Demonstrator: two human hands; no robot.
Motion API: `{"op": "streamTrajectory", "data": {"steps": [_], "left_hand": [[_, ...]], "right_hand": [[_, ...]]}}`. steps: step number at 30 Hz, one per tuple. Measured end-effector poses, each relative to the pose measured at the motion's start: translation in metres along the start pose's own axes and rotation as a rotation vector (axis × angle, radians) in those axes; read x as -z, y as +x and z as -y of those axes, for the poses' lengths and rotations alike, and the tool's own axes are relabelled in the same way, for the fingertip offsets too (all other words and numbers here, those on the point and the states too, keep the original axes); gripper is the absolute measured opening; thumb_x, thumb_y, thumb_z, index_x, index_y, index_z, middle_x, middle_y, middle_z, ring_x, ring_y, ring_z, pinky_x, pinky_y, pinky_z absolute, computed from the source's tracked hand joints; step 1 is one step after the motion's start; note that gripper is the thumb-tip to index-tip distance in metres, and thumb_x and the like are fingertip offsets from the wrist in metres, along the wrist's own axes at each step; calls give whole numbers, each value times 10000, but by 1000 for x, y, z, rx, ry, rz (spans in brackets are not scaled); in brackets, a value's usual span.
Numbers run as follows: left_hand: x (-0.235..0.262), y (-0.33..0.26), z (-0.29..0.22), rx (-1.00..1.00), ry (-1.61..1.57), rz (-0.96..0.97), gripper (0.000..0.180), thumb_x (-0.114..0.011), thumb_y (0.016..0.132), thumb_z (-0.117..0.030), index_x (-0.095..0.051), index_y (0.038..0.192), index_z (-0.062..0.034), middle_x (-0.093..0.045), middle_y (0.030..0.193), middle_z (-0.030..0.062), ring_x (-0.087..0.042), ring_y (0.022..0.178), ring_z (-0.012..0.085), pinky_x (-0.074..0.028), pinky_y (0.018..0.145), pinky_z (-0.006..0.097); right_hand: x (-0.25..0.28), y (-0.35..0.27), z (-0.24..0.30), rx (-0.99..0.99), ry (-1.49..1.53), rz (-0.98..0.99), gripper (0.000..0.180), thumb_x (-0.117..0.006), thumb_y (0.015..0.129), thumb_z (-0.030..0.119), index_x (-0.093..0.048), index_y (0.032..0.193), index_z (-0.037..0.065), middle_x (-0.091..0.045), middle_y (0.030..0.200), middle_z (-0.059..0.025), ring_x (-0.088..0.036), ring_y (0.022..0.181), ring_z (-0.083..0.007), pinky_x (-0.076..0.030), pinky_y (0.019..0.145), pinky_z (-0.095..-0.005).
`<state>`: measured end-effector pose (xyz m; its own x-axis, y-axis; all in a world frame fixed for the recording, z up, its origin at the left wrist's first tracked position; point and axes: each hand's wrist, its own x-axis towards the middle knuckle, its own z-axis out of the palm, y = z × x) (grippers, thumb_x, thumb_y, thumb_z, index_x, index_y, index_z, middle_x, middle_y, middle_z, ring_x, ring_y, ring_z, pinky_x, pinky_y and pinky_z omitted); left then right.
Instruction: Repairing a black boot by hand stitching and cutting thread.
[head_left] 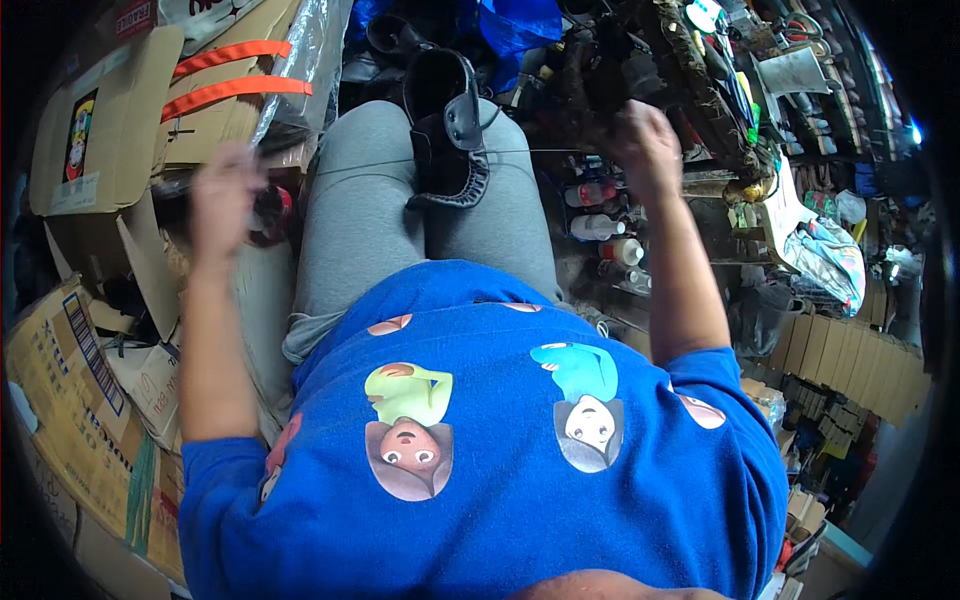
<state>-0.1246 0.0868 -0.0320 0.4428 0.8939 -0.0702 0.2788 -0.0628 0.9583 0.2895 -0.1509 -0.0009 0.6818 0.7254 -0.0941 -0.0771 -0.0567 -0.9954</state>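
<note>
A black shoe is held between my knees, its dark opening and a curved strap at the top. A ribbed, curved black edge hangs at its lower end. Thin dark thread runs out from the shoe to both sides across my thighs. Out to the right, my right hand is raised in a closed fist at the end of the thread. My left hand, blurred by motion, is far out on the left, closed at the other end of the line; its separate fingers are smeared.
Cardboard boxes with orange straps crowd the left side. Several plastic bottles lie right of my leg. Beyond them is a cluttered bench with tools. A blue plastic bag lies ahead.
</note>
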Motion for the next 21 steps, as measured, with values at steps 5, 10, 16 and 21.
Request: {"op": "streamTrajectory", "data": {"steps": [5, 10, 16, 21], "left_hand": [[43, -5, -4, -262, -15, -221, 187, -525, 947, -197, -610, 958, -30, -533, 783, -27, -431, 640, 35, -331, 544, 185], [-89, 14, -57, -483, 255, 359, 340, -666, 801, -101, -600, 1123, -14, -614, 1075, 100, -582, 999, 175, -440, 895, 288], [-168, 44, -51, -303, 84, 632, 538, -746, 697, -79, -538, 1193, -54, -621, 1008, 56, -580, 967, 159, -435, 893, 309], [-167, 51, -66, -302, 186, 742, 413, -782, 662, -87, -612, 1034, -39, -622, 955, 28, -574, 915, 146, -437, 856, 287]], "right_hand": [[76, -5, 2, 16, -416, -193, 199, -586, 915, 233, -657, 893, 49, -567, 704, 51, -515, 653, -50, -414, 611, -199], [-41, -12, 5, 98, -691, 457, 319, -607, 810, 46, -676, 1107, 142, -576, 924, -44, -557, 893, -138, -448, 823, -259], [-83, -3, 9, 270, -842, 621, 157, -655, 772, -17, -685, 905, 60, -612, 819, -12, -602, 773, -98, -492, 708, -249], [-73, 5, 5, 300, -848, 661, 162, -659, 759, -20, -683, 894, 66, -606, 808, -24, -612, 770, -120, -499, 711, -261]]}}
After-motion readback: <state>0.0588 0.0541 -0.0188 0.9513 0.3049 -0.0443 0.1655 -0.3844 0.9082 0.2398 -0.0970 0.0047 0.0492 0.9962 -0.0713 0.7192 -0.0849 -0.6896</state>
